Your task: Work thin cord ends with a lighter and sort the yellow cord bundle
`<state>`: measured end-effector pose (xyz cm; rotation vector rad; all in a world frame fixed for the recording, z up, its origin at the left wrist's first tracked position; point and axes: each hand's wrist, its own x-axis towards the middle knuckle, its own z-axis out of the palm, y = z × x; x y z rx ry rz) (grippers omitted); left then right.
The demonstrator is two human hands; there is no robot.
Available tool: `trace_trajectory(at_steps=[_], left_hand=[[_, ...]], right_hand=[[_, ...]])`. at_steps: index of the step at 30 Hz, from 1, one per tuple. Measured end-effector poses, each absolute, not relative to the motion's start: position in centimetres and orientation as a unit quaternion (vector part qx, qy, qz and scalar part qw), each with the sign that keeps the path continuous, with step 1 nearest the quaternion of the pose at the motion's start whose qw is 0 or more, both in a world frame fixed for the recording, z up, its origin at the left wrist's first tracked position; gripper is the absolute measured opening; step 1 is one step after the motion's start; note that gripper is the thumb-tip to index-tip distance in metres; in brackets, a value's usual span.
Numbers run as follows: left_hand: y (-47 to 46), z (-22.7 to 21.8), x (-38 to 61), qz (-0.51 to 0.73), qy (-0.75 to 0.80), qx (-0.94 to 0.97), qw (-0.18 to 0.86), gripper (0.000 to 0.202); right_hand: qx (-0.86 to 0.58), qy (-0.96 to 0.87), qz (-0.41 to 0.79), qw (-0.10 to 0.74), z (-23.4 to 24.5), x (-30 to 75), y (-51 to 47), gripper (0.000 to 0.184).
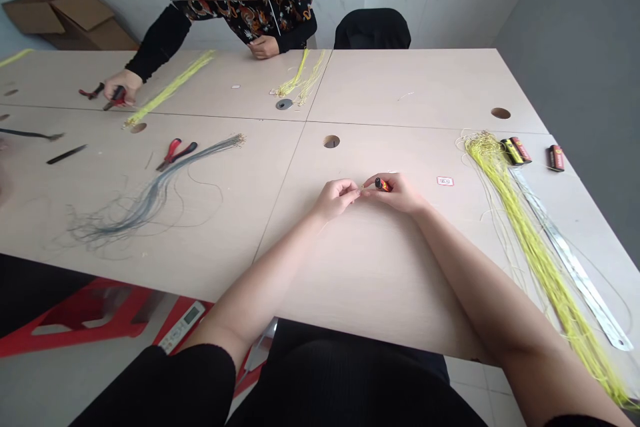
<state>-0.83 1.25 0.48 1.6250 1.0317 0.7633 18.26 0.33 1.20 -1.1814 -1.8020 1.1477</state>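
My left hand is closed in a pinch, its fingertips meeting those of my right hand just above the table. A tiny yellowish end shows between the fingertips, too small to make out fully. A small battery, black and red, is held in the curled fingers of my right hand, with one end sticking out. To the right lies a long bundle of yellow cords. Beside its top end are a pair of batteries and further batteries. A metal ruler lies along the bundle.
Left are grey cords, red-and-black pliers and a dark strip. Across the table, a co-worker's hand is at pliers, near yellow cords. A small label lies right of my hands. Cable holes pierce the tabletop.
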Motion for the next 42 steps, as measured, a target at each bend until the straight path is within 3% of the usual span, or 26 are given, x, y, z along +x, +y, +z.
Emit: trace_trajectory(at_steps=[20,42], left_hand=[[0.77,0.72,-0.55,0.278,0.444,0.711,0.469,0.025],[0.91,0.75,-0.69,0.259,0.44,0.712,0.482,0.025]], right_hand=[[-0.449,-0.697,0.442,0.342,0.64,18.17,0.34,0.016],[-0.456,-0.709,0.429,0.324,1.05,18.23,0.31,0.013]])
